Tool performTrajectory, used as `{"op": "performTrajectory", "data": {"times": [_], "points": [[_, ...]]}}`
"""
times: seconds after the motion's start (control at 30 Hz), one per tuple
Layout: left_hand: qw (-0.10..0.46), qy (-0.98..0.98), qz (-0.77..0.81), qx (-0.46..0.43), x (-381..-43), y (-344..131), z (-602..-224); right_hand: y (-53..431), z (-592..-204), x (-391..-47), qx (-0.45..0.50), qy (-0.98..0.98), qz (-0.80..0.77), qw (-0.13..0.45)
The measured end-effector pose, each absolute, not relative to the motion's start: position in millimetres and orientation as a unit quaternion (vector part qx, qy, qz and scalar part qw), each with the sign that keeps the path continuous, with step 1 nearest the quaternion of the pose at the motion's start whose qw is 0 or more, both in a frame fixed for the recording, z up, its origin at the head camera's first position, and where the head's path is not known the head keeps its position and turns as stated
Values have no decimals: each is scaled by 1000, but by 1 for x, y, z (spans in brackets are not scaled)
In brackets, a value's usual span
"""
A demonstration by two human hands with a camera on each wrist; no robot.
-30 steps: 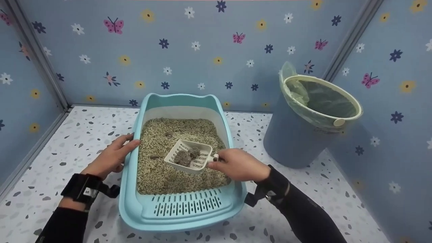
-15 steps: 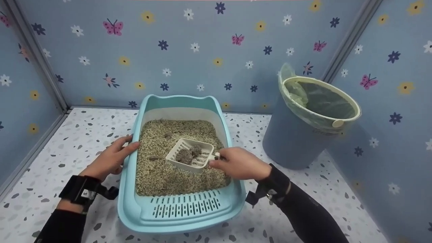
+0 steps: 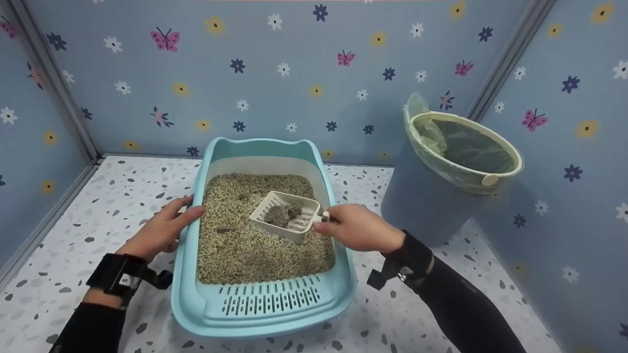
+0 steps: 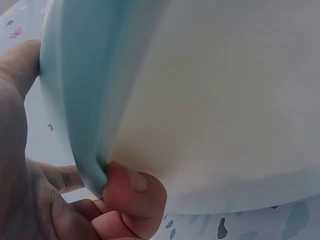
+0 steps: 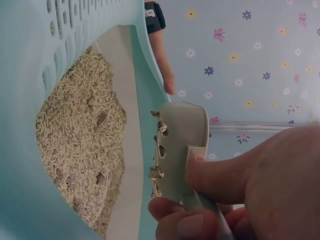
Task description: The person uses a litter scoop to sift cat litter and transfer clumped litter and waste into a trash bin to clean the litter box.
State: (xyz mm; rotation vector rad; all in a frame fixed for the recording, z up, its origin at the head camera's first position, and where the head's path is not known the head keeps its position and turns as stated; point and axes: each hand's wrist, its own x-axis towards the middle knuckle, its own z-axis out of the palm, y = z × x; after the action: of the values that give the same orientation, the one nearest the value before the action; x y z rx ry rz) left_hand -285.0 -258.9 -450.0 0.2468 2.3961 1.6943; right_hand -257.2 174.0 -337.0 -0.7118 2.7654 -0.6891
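A slotted, cream litter scoop (image 3: 304,228) carries several grey-brown clumps (image 3: 279,214) above the litter. My right hand (image 3: 360,226) grips its short handle, thumb along the top, as the right wrist view shows. Beneath lies a light-blue litter box (image 3: 265,323) filled with tan pellet litter (image 3: 245,260); small dark lumps show on the surface. My left hand (image 3: 159,228) holds the box's left rim. In the left wrist view its fingers (image 4: 132,190) curl under the rim's edge, with the thumb on the outer side.
A blue-grey bin (image 3: 422,206) with a pale green bag (image 3: 417,127) folded over its rim stands right of the box. Flower-patterned walls (image 3: 274,44) enclose the speckled floor (image 3: 132,196) behind and on both sides.
My right hand has lifted the scoop and moved it slightly right and away, clumps still in it. The left hand stays on the box rim.
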Motion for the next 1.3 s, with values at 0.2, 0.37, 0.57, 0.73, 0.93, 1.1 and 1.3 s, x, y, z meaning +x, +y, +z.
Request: {"op": "performTrajectory", "data": {"times": [0.2,0.37,0.57,0.73,0.93,1.1,1.3], "points": [[101,804,581,82,-286,-260,-452,187,-318,-263,-221,946,-217,98],[100,802,583,83,-286,-260,-453,201,-297,-269,-214,952,-200,84],[99,803,582,86,-285,-260,-453,222,-272,-279,-199,958,-198,59],[97,802,583,87,-286,-260,-453,241,-250,-287,-181,965,-185,41],[99,797,588,90,-288,-259,-455,263,-222,-294,-140,974,-178,28],[96,799,586,89,-287,-259,-454,285,-201,-298,-97,977,-190,21],[95,802,583,90,-287,-259,-453,313,-183,-305,-58,979,-196,13]]}}
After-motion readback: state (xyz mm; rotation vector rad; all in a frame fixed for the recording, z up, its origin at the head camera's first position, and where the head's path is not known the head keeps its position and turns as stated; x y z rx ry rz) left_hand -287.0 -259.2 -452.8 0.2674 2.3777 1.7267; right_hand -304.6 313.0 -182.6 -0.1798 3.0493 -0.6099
